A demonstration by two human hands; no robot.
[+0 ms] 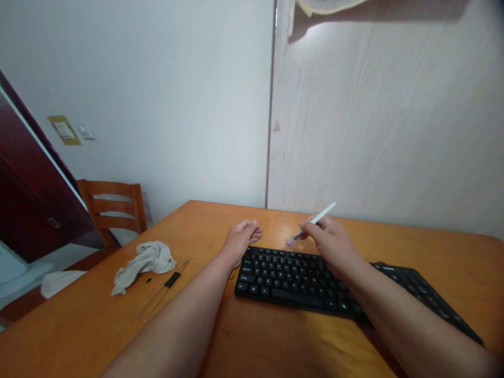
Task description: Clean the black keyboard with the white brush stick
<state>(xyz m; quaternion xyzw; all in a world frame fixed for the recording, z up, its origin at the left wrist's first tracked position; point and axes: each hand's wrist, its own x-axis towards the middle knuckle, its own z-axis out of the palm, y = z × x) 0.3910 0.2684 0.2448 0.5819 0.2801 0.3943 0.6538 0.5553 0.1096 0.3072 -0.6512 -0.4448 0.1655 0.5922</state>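
Two bare forearms (pixel 169 320) stretch across an orange wooden table (pixel 268 346) toward two black keyboards (pixel 291 281), one overlapping the other, their key legends too small to read. The right hand (pixel 328 241) pinches one slim white-handled brush (pixel 318 220) just above the nearer keyboard; the left hand (pixel 241 242) curls loosely, empty, beside it.
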